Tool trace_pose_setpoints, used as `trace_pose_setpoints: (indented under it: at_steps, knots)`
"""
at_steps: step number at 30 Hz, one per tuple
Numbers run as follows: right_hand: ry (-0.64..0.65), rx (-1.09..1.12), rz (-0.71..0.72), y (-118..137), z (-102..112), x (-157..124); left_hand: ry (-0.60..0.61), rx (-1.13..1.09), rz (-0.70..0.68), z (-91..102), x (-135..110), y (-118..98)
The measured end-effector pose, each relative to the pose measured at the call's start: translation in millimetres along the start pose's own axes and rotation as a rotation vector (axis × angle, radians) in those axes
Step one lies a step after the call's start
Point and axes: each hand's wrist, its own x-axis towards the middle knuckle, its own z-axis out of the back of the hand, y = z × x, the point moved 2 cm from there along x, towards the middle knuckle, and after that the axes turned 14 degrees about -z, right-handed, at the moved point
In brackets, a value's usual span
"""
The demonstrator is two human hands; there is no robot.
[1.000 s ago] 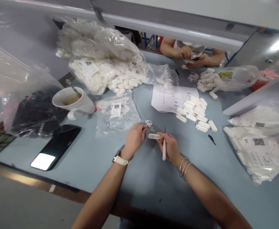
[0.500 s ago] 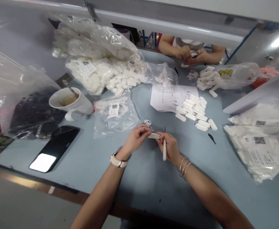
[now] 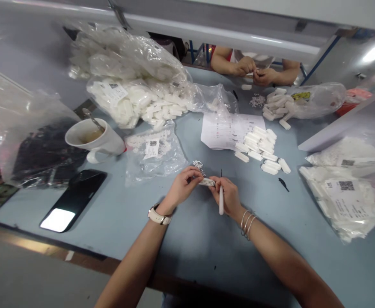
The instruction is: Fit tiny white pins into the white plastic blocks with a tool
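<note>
Between my hands is a small white plastic piece (image 3: 207,182) with rows of holes on its upper face. The fingers of my left hand (image 3: 187,184) pinch its left end. My right hand (image 3: 227,194) touches its right end with the fingertips and also grips a white-handled tool (image 3: 221,200), whose thin dark tip points away from me. Just beyond my left fingers lie tiny white parts (image 3: 198,164) in a loose heap. A pile of white oblong plastic pieces (image 3: 260,143) lies farther right, partly on a printed sheet (image 3: 218,131).
At left stand a white mug (image 3: 94,139) with a spoon and a black phone (image 3: 75,199). Bags of white parts (image 3: 136,98) fill the back left; more labelled bags (image 3: 344,201) lie at right. Across the table a co-worker's hands (image 3: 254,72) handle a small piece.
My hands keep nearly the same pose around the white piece. Across the table, the co-worker's hands have come closer together. The view has shifted very slightly.
</note>
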Motion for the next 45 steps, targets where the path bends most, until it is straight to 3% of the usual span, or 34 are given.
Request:
trace_pose_setpoints:
  at_steps: [4, 10, 18, 23, 27, 31, 37, 41, 45]
  knots:
    - [-0.015, 0.027, 0.014, -1, 0, 0, -0.007, -0.011, 0.015, 2.1, 0, -2]
    - [-0.021, 0.054, 0.048, -2, 0, -2, 0.022, -0.191, 0.164, 3.5, -1, -9]
    - [0.017, 0.045, 0.064, -3, 0, -4, -0.031, -0.211, 0.153, 5.4, -2, -10]
    - [0.035, 0.057, 0.030, 0, 0, -3, -0.026, -0.145, 0.166, 5.0, -3, -7]
    - [0.034, -0.014, 0.060, 4, 1, -2, -0.114, 0.010, 0.155, 5.3, -3, 0]
    - [0.083, -0.093, 0.095, 8, 1, -1, -0.089, 0.278, -0.016, 3.5, -4, 6]
    - [0.092, -0.138, 0.090, 9, 1, -1, 0.000, 0.406, -0.157, -2.6, -4, 14]
    - [0.084, -0.115, 0.085, 8, 0, -1, 0.007, 0.402, -0.154, -3.1, -1, 12]
    - [0.057, -0.035, 0.064, 7, 1, -2, -0.094, 0.280, 0.014, 2.9, 0, 7]
